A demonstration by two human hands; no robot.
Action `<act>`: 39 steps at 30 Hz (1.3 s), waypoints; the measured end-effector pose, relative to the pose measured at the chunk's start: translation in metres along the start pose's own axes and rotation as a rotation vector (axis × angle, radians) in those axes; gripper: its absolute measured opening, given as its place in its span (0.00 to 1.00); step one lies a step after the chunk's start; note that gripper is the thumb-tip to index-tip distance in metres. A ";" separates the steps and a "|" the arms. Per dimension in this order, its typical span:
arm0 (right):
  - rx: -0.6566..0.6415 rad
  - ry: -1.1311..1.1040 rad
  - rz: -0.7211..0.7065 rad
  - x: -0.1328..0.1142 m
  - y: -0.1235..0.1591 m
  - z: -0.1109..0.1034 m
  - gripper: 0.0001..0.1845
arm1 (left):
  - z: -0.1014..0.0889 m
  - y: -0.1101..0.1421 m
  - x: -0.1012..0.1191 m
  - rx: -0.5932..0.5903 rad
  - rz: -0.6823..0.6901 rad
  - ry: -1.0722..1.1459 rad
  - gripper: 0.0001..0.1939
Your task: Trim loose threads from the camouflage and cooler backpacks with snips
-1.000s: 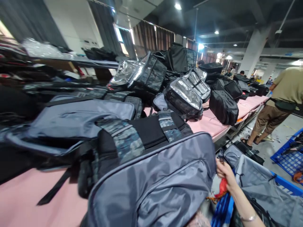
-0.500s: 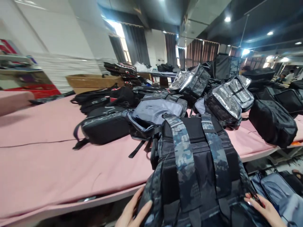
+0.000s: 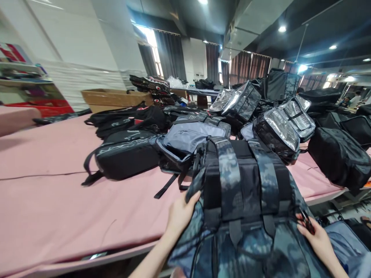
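Note:
A camouflage backpack [image 3: 252, 193] lies in front of me at the table edge, its two shoulder straps facing up. My left hand [image 3: 181, 212] is closed on its left side, the thumb on top and the other fingers hidden behind the fabric. On the opposite side, my right hand [image 3: 314, 231] holds small dark thread snips [image 3: 307, 223] against the backpack's edge; their exact shape is blurred. A grey-blue backpack [image 3: 194, 137] with a gaping zip lies just beyond, and a black backpack [image 3: 127, 156] is to its left.
Bags with silver lining [image 3: 281, 123] and a black bag [image 3: 339, 154] sit along the pink table [image 3: 72, 208]. A cardboard box [image 3: 113, 100] stands at the back. Below the table's right side are more grey-blue bags [image 3: 348, 243].
Both hands have moved up and forward with the backpack. More of its lower camouflage part shows, and my left hand now grips higher on its side.

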State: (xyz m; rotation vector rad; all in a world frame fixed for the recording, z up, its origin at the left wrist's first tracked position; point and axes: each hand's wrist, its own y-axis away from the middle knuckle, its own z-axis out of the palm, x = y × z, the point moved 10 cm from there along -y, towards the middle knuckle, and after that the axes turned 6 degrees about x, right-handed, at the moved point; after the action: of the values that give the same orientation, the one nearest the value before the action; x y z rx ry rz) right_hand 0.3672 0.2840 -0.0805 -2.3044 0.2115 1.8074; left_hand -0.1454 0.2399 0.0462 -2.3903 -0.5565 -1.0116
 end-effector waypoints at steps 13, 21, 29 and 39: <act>0.155 0.038 -0.088 -0.017 -0.035 0.017 0.22 | 0.039 -0.069 -0.001 -0.003 0.146 -0.076 0.26; 0.115 0.071 0.061 0.030 0.011 0.000 0.21 | 0.012 0.018 -0.063 0.056 0.018 0.088 0.29; 0.151 -0.118 0.139 0.013 0.022 -0.012 0.18 | 0.029 0.141 -0.066 0.056 0.019 0.094 0.19; 0.139 -0.231 0.153 -0.015 0.029 -0.013 0.18 | 0.080 0.115 -0.030 -0.028 0.047 0.040 0.16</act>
State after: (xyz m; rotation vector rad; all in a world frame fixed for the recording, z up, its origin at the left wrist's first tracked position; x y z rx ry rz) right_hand 0.3694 0.2522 -0.0653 -2.0146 0.4702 2.0423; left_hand -0.0600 0.1883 -0.0561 -2.3903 -0.4730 -1.0514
